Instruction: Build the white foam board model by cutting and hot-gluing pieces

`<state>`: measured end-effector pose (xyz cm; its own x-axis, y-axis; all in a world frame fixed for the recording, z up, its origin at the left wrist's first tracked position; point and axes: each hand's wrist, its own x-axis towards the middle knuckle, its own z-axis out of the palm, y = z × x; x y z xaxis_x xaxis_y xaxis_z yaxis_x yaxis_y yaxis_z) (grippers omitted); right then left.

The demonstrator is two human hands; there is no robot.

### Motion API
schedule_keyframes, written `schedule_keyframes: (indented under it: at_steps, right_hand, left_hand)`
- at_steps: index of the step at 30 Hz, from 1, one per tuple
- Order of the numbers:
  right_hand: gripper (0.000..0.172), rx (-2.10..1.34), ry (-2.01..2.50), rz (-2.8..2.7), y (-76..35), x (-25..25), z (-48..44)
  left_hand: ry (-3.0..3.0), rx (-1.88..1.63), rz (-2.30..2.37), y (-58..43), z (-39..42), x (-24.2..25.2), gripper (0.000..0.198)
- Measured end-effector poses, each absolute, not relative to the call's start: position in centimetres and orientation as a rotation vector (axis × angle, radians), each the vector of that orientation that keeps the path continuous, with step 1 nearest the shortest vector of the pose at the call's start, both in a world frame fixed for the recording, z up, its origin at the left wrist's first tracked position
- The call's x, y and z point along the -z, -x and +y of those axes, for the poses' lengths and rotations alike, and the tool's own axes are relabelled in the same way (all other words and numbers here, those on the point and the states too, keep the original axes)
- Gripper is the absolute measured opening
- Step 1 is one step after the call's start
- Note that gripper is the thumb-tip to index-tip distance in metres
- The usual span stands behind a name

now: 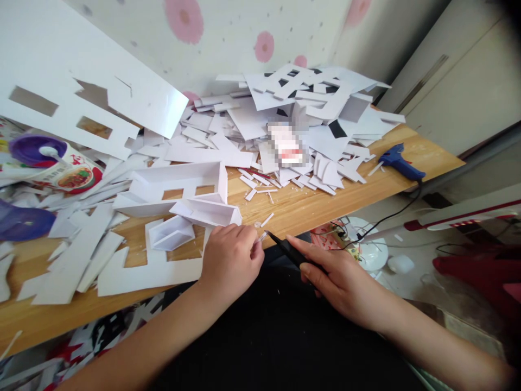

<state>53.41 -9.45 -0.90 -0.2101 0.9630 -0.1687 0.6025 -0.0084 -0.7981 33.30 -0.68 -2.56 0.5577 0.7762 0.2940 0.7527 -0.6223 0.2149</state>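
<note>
My right hand is wrapped round a black craft knife, its tip pointing left. Near that tip, my left hand is closed in a pinch on a small white strip at the table's front edge. Most of the strip is hidden by the fingers. Just behind my left hand sits a folded white tray-like piece, resting against a larger white open box form with cut-out windows. A small white folded piece lies to the left of my left hand.
White board offcuts are heaped over the wooden table. A phone lies among them. To the right rests a blue glue gun with a hanging cord. A noodle cup stands at the left, by a large cut sheet.
</note>
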Motion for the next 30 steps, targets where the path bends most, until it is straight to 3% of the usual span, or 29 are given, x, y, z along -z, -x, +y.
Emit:
schedule_keyframes:
  at_steps: [15,30]
  right_hand:
    - [0.049,-0.925,1.634,-1.967,-52.5,0.9,-9.1]
    - [0.051,-1.043,1.643,-1.939,-52.4,2.3,-8.5]
  left_hand:
    - [-2.722,-0.554,1.332,-33.3,-0.6,2.3,0.016]
    - [-2.733,-0.526,1.329,-33.2,-0.6,2.5,0.017]
